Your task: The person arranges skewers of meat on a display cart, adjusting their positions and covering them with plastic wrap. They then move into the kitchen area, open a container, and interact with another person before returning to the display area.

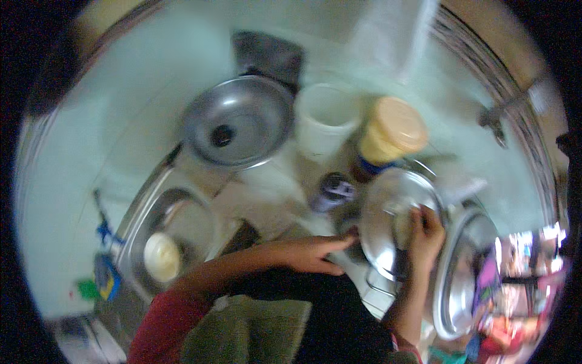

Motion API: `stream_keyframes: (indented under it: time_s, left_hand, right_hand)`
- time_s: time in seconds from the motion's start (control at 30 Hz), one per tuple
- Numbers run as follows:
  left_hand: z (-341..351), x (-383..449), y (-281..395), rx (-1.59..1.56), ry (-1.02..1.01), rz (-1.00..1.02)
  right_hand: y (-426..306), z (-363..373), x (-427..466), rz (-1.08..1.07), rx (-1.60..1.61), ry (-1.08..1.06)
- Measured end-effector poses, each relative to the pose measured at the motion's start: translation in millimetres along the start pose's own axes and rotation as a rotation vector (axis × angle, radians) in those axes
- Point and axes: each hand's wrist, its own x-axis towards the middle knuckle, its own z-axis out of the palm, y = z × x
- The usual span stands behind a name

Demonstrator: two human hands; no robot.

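My right hand (425, 234) is over a shiny round metal lid or pan (377, 223), its fingers curled around a pale object (402, 226). Blur hides whether that object is a knob or a loose lump. My left hand (318, 255) reaches in from the left with thumb and fingers apart. Its fingertips are close to the metal rim, and I cannot tell whether they touch it. Wire loop handles (382, 289) show beside the round metal piece. A jar with a dark lid (336, 187) stands just beyond my left hand.
Farther off are a wide metal bowl (254, 141), a white bucket (325, 118) and a tub with an orange lid (400, 123). On the left, a steel basin (191, 218) holds a pale round thing (162, 257). Another metal basin (459, 291) sits at the right. A tap (495, 123) juts from the wall.
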Motion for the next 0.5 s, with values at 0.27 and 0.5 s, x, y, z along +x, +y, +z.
stream_keyframes:
  time_s: [0.27,0.5]
  left_hand:
    - [41.9,-47.2,-3.7,0.054,0.336,-0.149]
    - [132.6,-175.4,9.1,-0.11,0.765,-0.487]
  right_hand:
    - [-31.5,-31.3,-4.6,-0.348,-0.029,-0.028]
    - [-88.7,-34.8,-57.5,-0.232,0.445,-0.788]
